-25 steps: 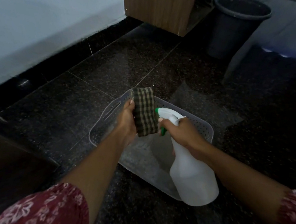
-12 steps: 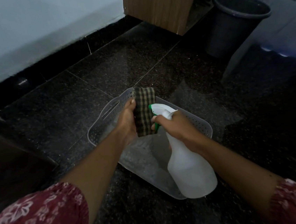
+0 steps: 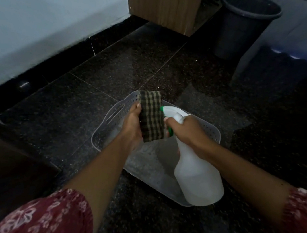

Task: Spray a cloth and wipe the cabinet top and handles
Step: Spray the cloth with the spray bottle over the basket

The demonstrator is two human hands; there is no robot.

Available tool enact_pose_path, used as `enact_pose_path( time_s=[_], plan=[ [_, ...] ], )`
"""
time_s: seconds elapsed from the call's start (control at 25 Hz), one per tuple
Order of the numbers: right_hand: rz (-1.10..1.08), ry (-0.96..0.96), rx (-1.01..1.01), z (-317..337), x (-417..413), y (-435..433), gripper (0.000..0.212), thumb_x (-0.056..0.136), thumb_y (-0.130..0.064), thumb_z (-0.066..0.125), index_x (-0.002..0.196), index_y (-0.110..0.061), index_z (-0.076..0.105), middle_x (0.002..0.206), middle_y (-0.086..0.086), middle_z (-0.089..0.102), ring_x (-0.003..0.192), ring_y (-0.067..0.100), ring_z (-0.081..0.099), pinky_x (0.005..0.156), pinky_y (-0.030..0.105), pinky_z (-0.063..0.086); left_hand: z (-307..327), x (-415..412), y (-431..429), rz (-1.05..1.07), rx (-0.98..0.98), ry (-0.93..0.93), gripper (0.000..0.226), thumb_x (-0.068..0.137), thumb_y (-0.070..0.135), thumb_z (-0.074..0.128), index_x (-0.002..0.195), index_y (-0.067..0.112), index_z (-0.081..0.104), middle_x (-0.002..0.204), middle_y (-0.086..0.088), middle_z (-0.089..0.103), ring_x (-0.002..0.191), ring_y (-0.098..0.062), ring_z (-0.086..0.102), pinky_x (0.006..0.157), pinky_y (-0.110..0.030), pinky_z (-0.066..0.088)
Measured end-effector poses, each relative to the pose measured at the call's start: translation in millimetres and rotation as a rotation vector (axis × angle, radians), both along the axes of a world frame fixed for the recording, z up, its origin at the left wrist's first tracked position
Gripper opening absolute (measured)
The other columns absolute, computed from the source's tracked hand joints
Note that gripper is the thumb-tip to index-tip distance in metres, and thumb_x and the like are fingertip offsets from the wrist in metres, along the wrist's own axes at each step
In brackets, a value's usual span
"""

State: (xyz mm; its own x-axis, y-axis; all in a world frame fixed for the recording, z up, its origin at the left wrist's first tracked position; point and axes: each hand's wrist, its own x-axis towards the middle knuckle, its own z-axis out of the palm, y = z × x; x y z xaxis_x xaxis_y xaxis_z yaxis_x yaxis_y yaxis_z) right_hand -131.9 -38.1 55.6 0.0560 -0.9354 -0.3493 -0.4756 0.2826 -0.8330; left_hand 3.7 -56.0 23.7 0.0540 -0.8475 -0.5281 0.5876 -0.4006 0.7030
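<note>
Nearest the camera, red floral sleeves (image 3: 37,227) are seen on both forearms. Over a pale grey perforated plastic basket (image 3: 104,129) on the dark speckled stone floor (image 3: 72,106), a white translucent plastic spray bottle (image 3: 199,183) is held by its neck in the curled grip of the right hand (image 3: 186,131). Its green nozzle is set just beside a folded green-and-beige checked cloth (image 3: 151,116). The cloth is clasped upright in the grip of the left hand (image 3: 131,126). Farther off, a dark round plastic bin (image 3: 243,21) and a brown wooden cabinet (image 3: 165,3) are seen.
</note>
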Motion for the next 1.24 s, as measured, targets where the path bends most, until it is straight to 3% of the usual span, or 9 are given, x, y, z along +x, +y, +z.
enact_pose_path(
  time_s=[0.08, 0.24, 0.36, 0.48, 0.76, 0.92, 1.04, 1.12, 1.24],
  plan=[
    [-0.011, 0.015, 0.016, -0.8, -2.8, 1.1, 0.026, 0.086, -0.034, 0.053, 0.066, -0.02, 0.063, 0.063, 0.0, 0.063, 0.066, 0.016, 0.062, 0.072, 0.042, 0.056, -1.1, 0.3, -0.1, 0.001, -0.009, -0.012, 0.039, 0.101, 0.03, 0.029, 0.135, 0.022, 0.044, 0.132, -0.014, 0.055, 0.094, -0.024, 0.061, 0.064, -0.036, 0.052],
    [0.085, -0.039, 0.018, -1.8, -2.7, 6.4, 0.023, 0.085, -0.029, 0.056, 0.1, -0.019, 0.069, 0.067, -0.016, 0.061, 0.064, -0.003, 0.055, 0.061, 0.016, 0.041, -1.1, 0.7, -0.6, -0.007, 0.01, -0.026, 0.038, 0.1, 0.032, 0.029, 0.132, 0.023, 0.046, 0.13, -0.014, 0.057, 0.091, -0.025, 0.062, 0.062, -0.037, 0.052],
    [0.038, -0.039, -0.011, -0.9, -3.3, 4.4, 0.019, 0.084, -0.032, 0.056, 0.076, -0.022, 0.069, 0.081, 0.002, 0.072, 0.077, 0.015, 0.065, 0.07, 0.028, 0.047, -0.5, 0.2, 0.3, -0.013, -0.004, -0.02, 0.038, 0.101, 0.03, 0.029, 0.134, 0.021, 0.044, 0.132, -0.015, 0.055, 0.099, -0.028, 0.06, 0.066, -0.039, 0.052],
    [-0.066, -0.038, -0.057, -0.6, -2.6, 2.3, 0.031, 0.084, -0.036, 0.056, 0.058, -0.021, 0.063, 0.068, 0.004, 0.069, 0.069, 0.024, 0.065, 0.073, 0.04, 0.052, -0.4, -0.4, 1.4, -0.01, -0.023, -0.015, 0.037, 0.101, 0.027, 0.03, 0.134, 0.02, 0.045, 0.132, -0.015, 0.055, 0.105, -0.027, 0.058, 0.069, -0.037, 0.052],
    [0.063, -0.027, -0.005, 2.0, -0.8, 5.5, 0.021, 0.083, -0.033, 0.056, 0.073, -0.021, 0.07, 0.09, 0.004, 0.073, 0.081, 0.016, 0.064, 0.079, 0.036, 0.048, 1.6, -1.6, -1.0, -0.007, -0.041, -0.071, 0.033, 0.1, 0.03, 0.03, 0.123, 0.02, 0.052, 0.107, -0.006, 0.063, 0.081, -0.018, 0.064, 0.059, -0.029, 0.053],
    [0.068, 0.073, 0.005, 1.6, -3.7, 9.8, 0.029, 0.085, -0.031, 0.053, 0.078, -0.01, 0.071, 0.076, 0.005, 0.069, 0.078, 0.02, 0.062, 0.075, 0.031, 0.044, 1.6, -0.5, -5.6, 0.027, -0.054, -0.071, 0.035, 0.1, 0.03, 0.03, 0.126, 0.017, 0.049, 0.128, -0.014, 0.058, 0.107, -0.028, 0.059, 0.077, -0.037, 0.052],
    [0.078, 0.063, 0.042, 1.9, -3.4, 12.8, 0.024, 0.083, -0.03, 0.056, 0.092, -0.014, 0.07, 0.083, 0.003, 0.064, 0.08, 0.019, 0.059, 0.071, 0.03, 0.045, 1.5, -1.0, -6.8, 0.048, -0.052, -0.069, 0.037, 0.1, 0.029, 0.029, 0.131, 0.016, 0.047, 0.133, -0.015, 0.055, 0.118, -0.031, 0.054, 0.088, -0.042, 0.048],
    [0.09, 0.105, 0.052, 1.0, -3.4, 13.2, 0.028, 0.081, -0.029, 0.057, 0.102, -0.013, 0.068, 0.089, 0.003, 0.06, 0.075, 0.013, 0.054, 0.063, 0.026, 0.041, 1.6, -1.4, -6.2, 0.058, -0.05, -0.062, 0.038, 0.101, 0.029, 0.028, 0.131, 0.016, 0.047, 0.133, -0.015, 0.055, 0.118, -0.031, 0.054, 0.085, -0.04, 0.048],
    [0.073, 0.17, 0.059, 1.2, -5.8, 10.7, 0.031, 0.084, -0.03, 0.052, 0.093, -0.005, 0.068, 0.087, 0.008, 0.064, 0.072, 0.014, 0.056, 0.058, 0.023, 0.039, 2.8, -2.5, -5.9, 0.075, -0.048, -0.028, 0.036, 0.101, 0.029, 0.028, 0.128, 0.017, 0.048, 0.133, -0.014, 0.055, 0.114, -0.029, 0.056, 0.077, -0.039, 0.05]
  ],
)
